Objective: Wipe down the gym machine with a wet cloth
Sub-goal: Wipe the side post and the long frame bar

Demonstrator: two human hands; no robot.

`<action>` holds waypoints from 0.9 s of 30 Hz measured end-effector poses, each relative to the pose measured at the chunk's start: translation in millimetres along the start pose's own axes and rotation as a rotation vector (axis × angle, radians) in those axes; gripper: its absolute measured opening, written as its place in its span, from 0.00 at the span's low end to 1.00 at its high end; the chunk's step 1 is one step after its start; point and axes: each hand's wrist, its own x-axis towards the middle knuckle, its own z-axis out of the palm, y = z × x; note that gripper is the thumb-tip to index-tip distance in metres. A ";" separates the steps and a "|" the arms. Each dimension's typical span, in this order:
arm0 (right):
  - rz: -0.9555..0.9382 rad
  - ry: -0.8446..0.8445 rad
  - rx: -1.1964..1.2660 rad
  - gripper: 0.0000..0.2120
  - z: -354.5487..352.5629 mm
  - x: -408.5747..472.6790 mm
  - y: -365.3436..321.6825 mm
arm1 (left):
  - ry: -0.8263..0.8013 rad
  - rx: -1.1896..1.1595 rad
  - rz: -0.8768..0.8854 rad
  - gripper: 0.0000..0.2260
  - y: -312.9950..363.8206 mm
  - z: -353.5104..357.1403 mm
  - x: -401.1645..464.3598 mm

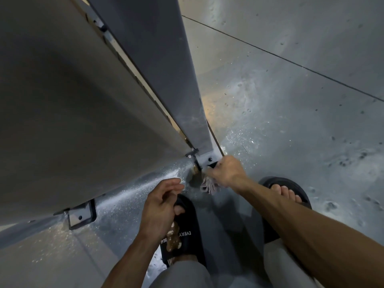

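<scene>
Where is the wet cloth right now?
In the head view, the cloth is low and just right of centre, gripped by the right hand against the foot of the grey machine post, just above the wet floor.

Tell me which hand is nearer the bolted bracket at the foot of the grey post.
Right. The right hand presses the cloth at that bracket; the left hand hangs lower left, apart from it.

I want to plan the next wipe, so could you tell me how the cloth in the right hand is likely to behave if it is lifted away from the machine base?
The cloth would probably flop: its fringed end already droops below the right hand. It is likely soft and may drip, given the wet floor.
</scene>
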 end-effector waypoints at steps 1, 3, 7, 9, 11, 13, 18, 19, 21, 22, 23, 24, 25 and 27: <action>0.013 0.014 0.085 0.17 -2.6 -3.6 7.5 | 0.003 0.001 0.001 0.15 0.1 0.1 0.6; 0.028 0.107 0.225 0.15 -6.5 -9.1 19.2 | -0.006 -0.040 -0.016 0.14 2.5 3.2 1.5; 0.042 0.111 0.339 0.08 -7.1 -12.7 21.0 | -0.014 -0.030 -0.031 0.12 7.2 10.4 4.3; 0.079 0.084 0.432 0.10 -6.2 -11.2 18.1 | -0.013 -0.022 -0.030 0.11 11.4 12.8 5.5; 0.100 0.110 0.519 0.14 -4.6 -3.6 14.9 | -0.018 -0.009 -0.025 0.11 14.6 14.3 6.8; 0.094 0.129 0.549 0.10 -4.4 0.6 5.1 | -0.026 0.006 -0.016 0.11 18.1 16.1 7.1; 0.119 0.107 0.582 0.11 9.3 18.1 -10.1 | -0.034 0.011 -0.014 0.12 24.2 18.1 9.4; 0.123 0.100 0.601 0.12 12.0 20.5 -10.8 | -0.037 0.008 -0.021 0.12 24.8 18.0 9.7; 0.143 0.076 0.686 0.10 11.5 19.5 -16.2 | -0.041 0.004 -0.031 0.13 25.3 18.2 11.5; 0.154 0.051 0.752 0.09 9.7 17.0 -19.2 | -0.044 0.001 -0.032 0.13 24.9 18.5 12.4; 0.150 0.030 0.819 0.09 9.1 15.8 -21.0 | -0.047 0.000 -0.032 0.13 24.6 18.6 12.9; 0.139 0.024 0.864 0.10 8.0 13.6 -23.5 | -0.046 -0.003 -0.033 0.13 24.2 18.7 13.5; 0.115 0.038 0.892 0.11 6.5 10.1 -25.8 | -0.047 -0.009 -0.034 0.13 24.0 18.7 14.0; 0.022 0.084 0.863 0.11 6.5 2.4 -27.8 | -0.051 -0.012 -0.036 0.14 23.3 18.2 15.1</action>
